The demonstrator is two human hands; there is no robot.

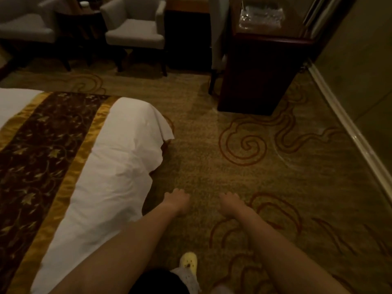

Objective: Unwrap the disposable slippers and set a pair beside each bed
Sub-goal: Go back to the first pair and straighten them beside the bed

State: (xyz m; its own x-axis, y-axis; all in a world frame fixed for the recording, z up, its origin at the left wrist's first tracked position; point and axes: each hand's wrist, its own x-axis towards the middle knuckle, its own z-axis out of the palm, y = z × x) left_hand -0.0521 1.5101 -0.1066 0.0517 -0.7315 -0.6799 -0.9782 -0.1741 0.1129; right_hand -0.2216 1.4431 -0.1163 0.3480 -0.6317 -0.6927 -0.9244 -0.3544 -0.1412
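A clear plastic pack (261, 15), apparently the wrapped slippers, lies on top of a dark wooden cabinet (261, 73) at the back right. A bed (118, 158) with white sheets and a brown-and-gold runner fills the left side. My left hand (177, 200) and my right hand (230, 203) hang out in front of me over the carpet, beside the bed's corner. Both hold nothing, with fingers loosely curled downward. The pack is far from both hands.
Two grey armchairs (135, 32) and a dark side table (80, 28) stand at the back. A wall with a pale skirting board (350, 132) runs along the right. Patterned carpet (212, 145) lies between bed and cabinet. My foot in a yellow shoe (188, 262) shows at the bottom.
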